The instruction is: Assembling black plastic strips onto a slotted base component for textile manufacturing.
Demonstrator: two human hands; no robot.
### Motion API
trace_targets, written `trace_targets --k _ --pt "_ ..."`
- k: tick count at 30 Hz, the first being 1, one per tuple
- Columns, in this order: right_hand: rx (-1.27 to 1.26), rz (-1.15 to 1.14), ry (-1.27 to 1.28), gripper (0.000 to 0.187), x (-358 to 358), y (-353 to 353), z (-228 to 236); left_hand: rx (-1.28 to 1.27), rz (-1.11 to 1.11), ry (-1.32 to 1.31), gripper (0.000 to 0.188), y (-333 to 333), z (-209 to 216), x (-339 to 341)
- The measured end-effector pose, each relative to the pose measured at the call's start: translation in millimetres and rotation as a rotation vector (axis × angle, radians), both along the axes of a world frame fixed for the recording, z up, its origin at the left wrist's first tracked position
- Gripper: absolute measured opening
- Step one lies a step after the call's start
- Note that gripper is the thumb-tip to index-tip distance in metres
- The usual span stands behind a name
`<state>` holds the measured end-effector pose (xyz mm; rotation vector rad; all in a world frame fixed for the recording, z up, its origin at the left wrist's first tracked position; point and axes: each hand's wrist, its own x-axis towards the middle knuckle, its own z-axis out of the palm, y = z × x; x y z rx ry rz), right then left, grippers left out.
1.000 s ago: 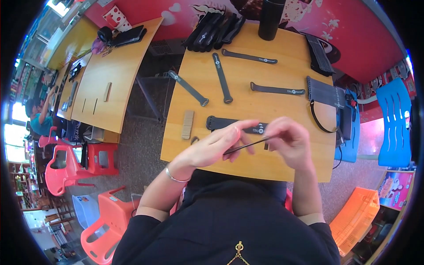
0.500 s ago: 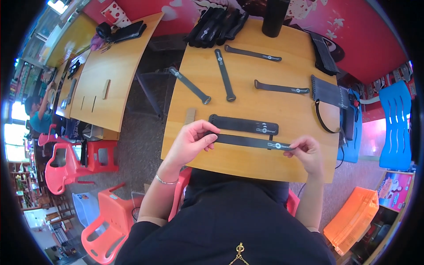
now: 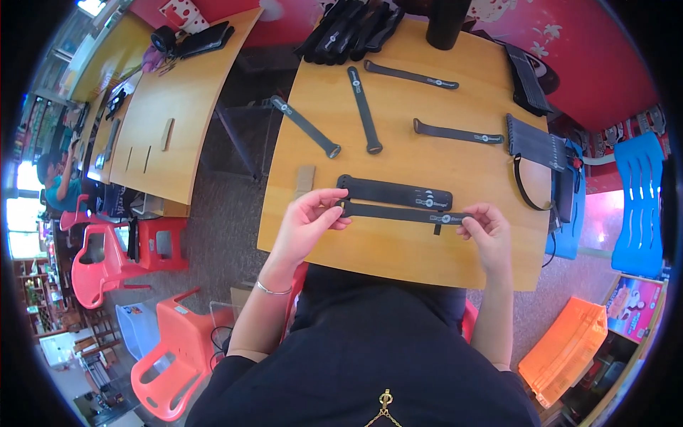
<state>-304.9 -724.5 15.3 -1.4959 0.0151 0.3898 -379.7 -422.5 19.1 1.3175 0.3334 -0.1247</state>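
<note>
A dark grey strap (image 3: pixel 398 211) with pale printing is stretched level between my two hands, above the near part of the table. My left hand (image 3: pixel 309 219) pinches its left end between thumb and fingers. At the printed right end, my right hand (image 3: pixel 488 231) grips it the same way. Just behind it lies a wider black strap piece (image 3: pixel 388 190) with a rounded left end, partly covered by the held strap. A short dark tab (image 3: pixel 437 229) shows below the held strap. Near my left hand is a small tan strip (image 3: pixel 305 179).
Several loose straps, such as one (image 3: pixel 364 110) in the middle, lie farther back on the wooden table (image 3: pixel 334 249). Black strap bundles (image 3: pixel 348 32) and a black cylinder (image 3: pixel 447 27) stand behind. Grey strap stacks (image 3: pixel 533 142) line the right edge. Red chairs (image 3: pixel 171 341) are at left.
Both hands have risen slightly away from me with the strap, which now lies more level and closer to the wider piece. The whole view has shifted a little.
</note>
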Motion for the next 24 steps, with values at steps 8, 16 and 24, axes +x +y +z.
trace_targets --k 8,16,24 --pt "-0.103 -0.001 -0.019 0.010 3.4 1.6 -18.3 0.056 0.138 -0.016 0.017 -2.2 -29.1 4.0" --pt "-0.096 0.005 -0.017 0.006 1.8 4.2 -26.0 0.227 0.216 -0.028 0.017 -6.3 -40.3 5.6" --pt "-0.113 -0.036 -0.027 0.007 1.3 9.9 -34.2 0.321 0.261 -0.052 0.013 -6.0 -54.2 12.5"
